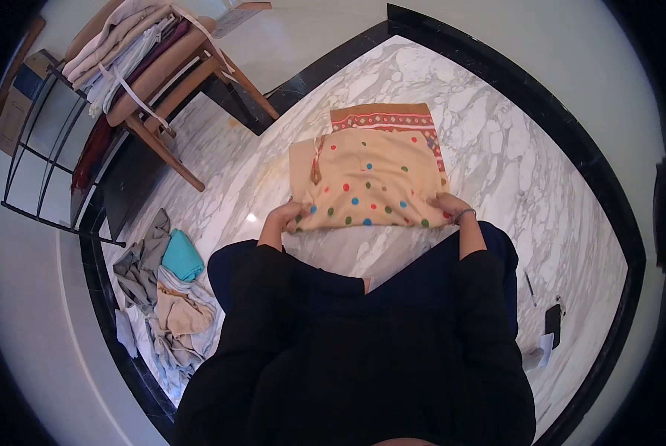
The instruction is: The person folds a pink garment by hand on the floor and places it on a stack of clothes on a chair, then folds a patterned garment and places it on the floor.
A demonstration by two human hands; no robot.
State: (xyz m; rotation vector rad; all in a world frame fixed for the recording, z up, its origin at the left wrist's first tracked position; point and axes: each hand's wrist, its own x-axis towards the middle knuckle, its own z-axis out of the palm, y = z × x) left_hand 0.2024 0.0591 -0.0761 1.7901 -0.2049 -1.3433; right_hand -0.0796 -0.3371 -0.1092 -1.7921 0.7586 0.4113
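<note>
A beige cloth with coloured dots [370,175] lies folded on the marble floor in front of my crossed legs. Beyond it and at its right side, a brown and red patterned border [385,119] shows from beneath. My left hand [292,214] grips the near left corner of the dotted cloth, fingers closed on the edge. At the near right corner, my right hand [452,207] holds the same cloth, its fingers partly hidden by the fabric. A thin tie hangs over the cloth's upper left part.
A wooden chair [192,63] piled with folded clothes [125,52] stands upper left, beside a black metal rack [47,160]. Rumpled clothes [180,312] and a teal folded cloth [182,255] lie at left. A black phone [553,325] and a pen [530,288] lie at right.
</note>
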